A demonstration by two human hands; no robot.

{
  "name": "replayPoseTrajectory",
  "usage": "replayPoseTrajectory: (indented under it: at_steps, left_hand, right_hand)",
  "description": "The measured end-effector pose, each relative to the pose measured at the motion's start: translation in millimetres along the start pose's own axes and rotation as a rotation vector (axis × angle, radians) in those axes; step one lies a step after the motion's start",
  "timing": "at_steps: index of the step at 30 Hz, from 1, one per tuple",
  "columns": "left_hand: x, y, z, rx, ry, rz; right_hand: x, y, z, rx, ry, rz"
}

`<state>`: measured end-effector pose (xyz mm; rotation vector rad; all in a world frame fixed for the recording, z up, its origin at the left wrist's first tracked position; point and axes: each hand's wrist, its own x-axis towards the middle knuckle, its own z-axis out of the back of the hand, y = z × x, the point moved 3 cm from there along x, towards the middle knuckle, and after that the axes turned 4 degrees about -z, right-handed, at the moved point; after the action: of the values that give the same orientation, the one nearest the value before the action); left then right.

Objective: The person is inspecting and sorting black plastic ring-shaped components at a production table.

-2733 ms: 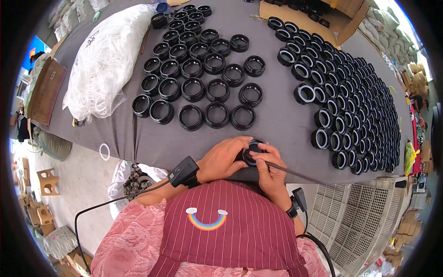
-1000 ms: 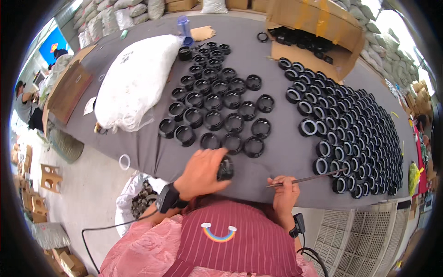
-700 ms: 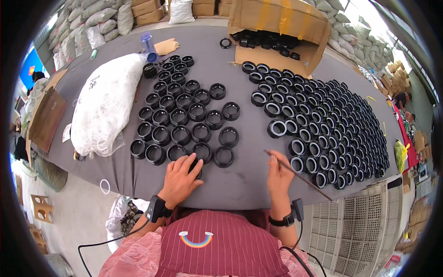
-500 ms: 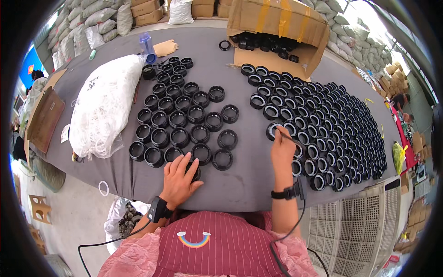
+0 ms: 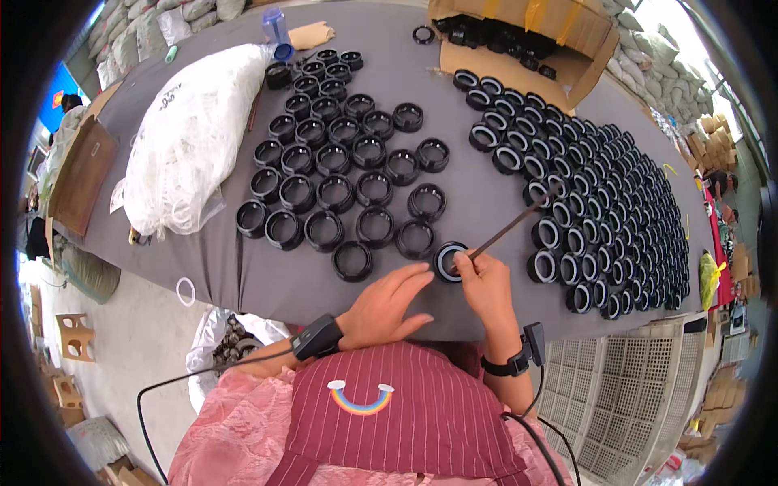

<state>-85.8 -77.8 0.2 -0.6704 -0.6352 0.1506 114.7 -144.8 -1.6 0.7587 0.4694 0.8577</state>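
Observation:
My right hand [image 5: 486, 290] pinches a thin dark rod [image 5: 512, 228] that slants up and away to the right. Its fingertips are at a black ring with a pale inner ring [image 5: 447, 264], which sits near the table's front edge; whether they grip the ring too is hard to tell. Just left of it, my left hand [image 5: 387, 304] lies low over the table, fingers stretched and thumb apart, holding nothing. A plain black ring [image 5: 352, 276] stands beyond its fingers, in front of a loose group of similar black rings [image 5: 334, 209].
On the right spreads a dense group of black rings with pale inner rings [image 5: 545, 266]. A clear bag of white rings [image 5: 190, 138] lies left, near a blue-capped bottle [image 5: 275, 28]. An open carton [image 5: 559, 24] of black parts stands at the back. One white ring [image 5: 185, 292] hangs near the front edge.
My right hand has come nearer and left, with a pale-lined ring from the right group's edge now beside it. My left hand has left a black ring and moved right. The view has shifted.

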Motion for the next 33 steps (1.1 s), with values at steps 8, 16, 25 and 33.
replayPoseTrajectory:
  at_steps: [8, 16, 25, 33]
  left_hand:
    - [-1, 8, -26, -0.037, 0.007, 0.226]
    - [3, 11, -30, -0.008, -0.006, 0.206]
    - [7, 11, -29, -0.015, 0.026, 0.240]
    - [7, 13, -30, 0.006, 0.010, 0.173]
  right_hand:
    - [-48, -13, -7, 0.374, -0.091, 0.043]
    - [-52, -21, -23, 0.512, 0.058, 0.062]
    - [-59, -25, -26, 0.639, 0.057, 0.097]
    - [-59, -22, -26, 0.662, 0.025, 0.150]
